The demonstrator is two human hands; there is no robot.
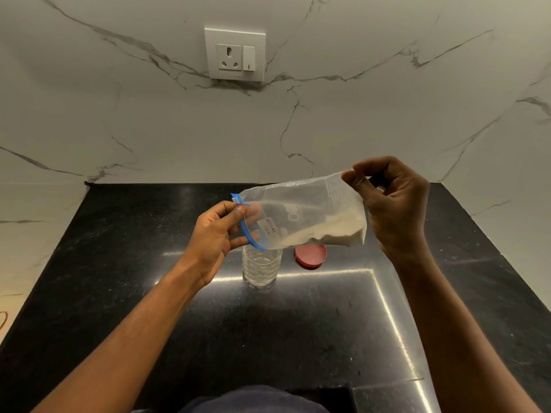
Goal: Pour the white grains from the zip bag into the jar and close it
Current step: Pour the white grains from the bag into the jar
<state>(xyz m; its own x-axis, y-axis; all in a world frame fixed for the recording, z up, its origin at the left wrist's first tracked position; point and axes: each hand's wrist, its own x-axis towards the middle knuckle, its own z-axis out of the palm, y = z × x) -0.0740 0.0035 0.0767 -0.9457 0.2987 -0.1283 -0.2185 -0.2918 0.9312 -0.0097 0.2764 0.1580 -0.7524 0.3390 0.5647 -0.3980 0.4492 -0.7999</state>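
both hands [214, 234] hold zip bag [301, 216], handwritten label [269, 228] unreadable, above jar [261, 268]

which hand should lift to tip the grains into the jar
Right. The right hand pinches the zip bag at its closed bottom end, where the white grains sit. The left hand holds the blue zip mouth just above the open jar, so it is better kept steady.

1. I am losing the jar's [261, 268] mouth behind the zip bag [301, 216] hanging over it.
2. I am failing to read the bag's small handwritten label [269, 227].
3. The bag is covering the lid's [311, 255] far edge.
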